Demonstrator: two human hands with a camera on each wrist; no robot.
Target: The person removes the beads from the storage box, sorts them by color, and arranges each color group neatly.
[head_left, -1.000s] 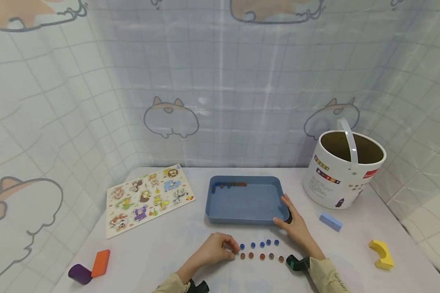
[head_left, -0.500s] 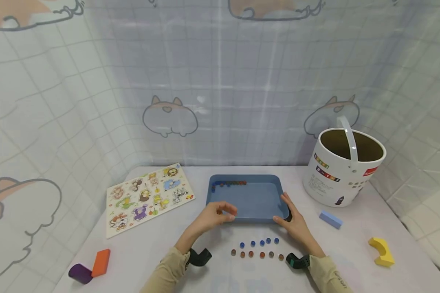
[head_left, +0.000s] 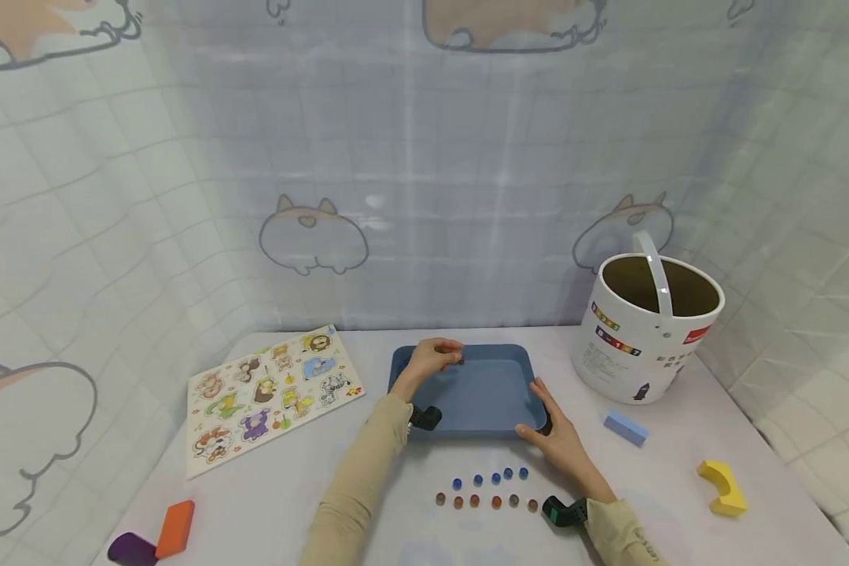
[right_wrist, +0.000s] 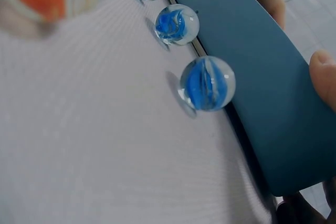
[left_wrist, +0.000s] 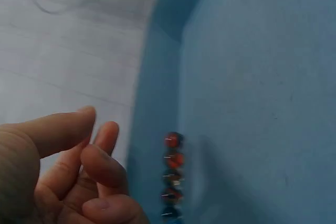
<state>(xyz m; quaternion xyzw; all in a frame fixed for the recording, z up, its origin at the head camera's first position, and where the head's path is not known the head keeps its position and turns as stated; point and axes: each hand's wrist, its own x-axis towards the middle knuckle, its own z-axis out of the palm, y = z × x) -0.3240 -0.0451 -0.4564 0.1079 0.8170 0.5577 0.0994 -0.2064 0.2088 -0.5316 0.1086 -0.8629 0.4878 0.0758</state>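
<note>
A shallow blue tray point(head_left: 495, 397) stands on the table, with a row of glass marbles point(left_wrist: 173, 159) along its inner far edge. My left hand point(head_left: 428, 363) reaches over the tray beside that row. In the left wrist view the thumb point(left_wrist: 79, 124) is apart from the loosely bent fingers, and I see no marble between them. My right hand point(head_left: 566, 444) holds the tray's near right corner, its thumb point(right_wrist: 324, 74) against the wall. In front of the tray lie a row of blue marbles point(head_left: 496, 478) and a row of orange-brown marbles point(head_left: 496, 502).
An animal puzzle board point(head_left: 265, 397) lies left of the tray. A white bucket point(head_left: 619, 346) with a handle stands at the back right, near a blue block point(head_left: 626, 428). A yellow arch block point(head_left: 723, 489) is farther right; an orange block point(head_left: 175, 528) and purple cylinder point(head_left: 133, 549) lie front left.
My left hand left a brownish marble at the left end of the nearer row, then moved up and forward over the tray. The right hand has stayed at the tray's corner.
</note>
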